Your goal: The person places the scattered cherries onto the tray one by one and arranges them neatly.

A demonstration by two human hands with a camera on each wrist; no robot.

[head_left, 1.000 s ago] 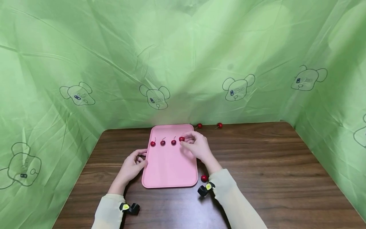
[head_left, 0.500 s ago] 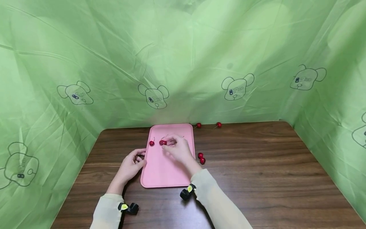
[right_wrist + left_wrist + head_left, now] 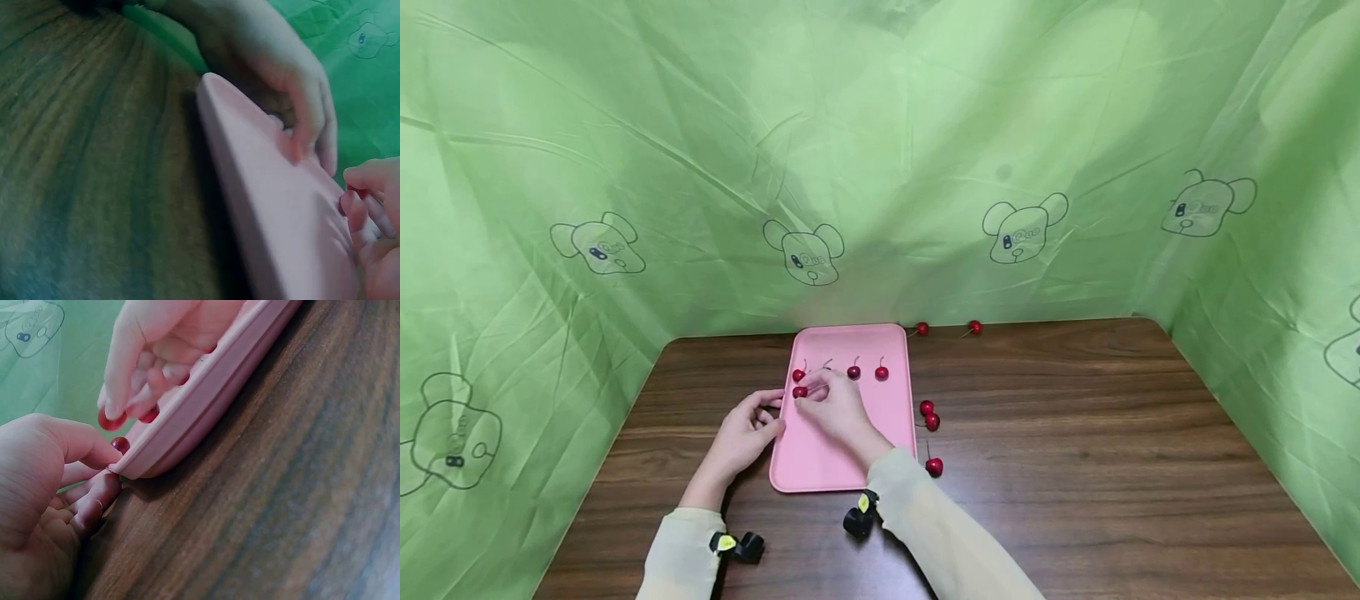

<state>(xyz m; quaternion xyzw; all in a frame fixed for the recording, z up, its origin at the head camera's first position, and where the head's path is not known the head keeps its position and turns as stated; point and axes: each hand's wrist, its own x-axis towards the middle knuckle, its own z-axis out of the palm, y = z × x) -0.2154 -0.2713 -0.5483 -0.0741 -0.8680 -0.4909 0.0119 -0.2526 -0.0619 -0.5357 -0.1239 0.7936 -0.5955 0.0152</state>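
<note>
My left hand (image 3: 743, 433) holds the left rim of a pink tray (image 3: 808, 458), its thumb at the edge and fingers curled below in the left wrist view. Over the tray's left side my right hand (image 3: 838, 408) pinches a red cherry (image 3: 801, 392) between thumb and fingertips. This cherry (image 3: 111, 419) is close above the tray, just on the near side of a row of cherries with stems up. In that row I see a left-end cherry (image 3: 798, 375), a middle cherry (image 3: 853, 372) and a right-end cherry (image 3: 882, 373); another is mostly hidden behind the right hand.
Beside the tray's right edge lie two touching cherries (image 3: 929, 415) and a single cherry (image 3: 934, 467). Two more, a cherry (image 3: 922, 328) and a farther cherry (image 3: 975, 327), lie at the back of the wooden table (image 3: 1075, 467). A green curtain (image 3: 880, 167) hangs behind.
The right hand has moved left across the tray and slightly nearer, carrying a cherry. The right end of the row is now uncovered. The left hand stays at the rim.
</note>
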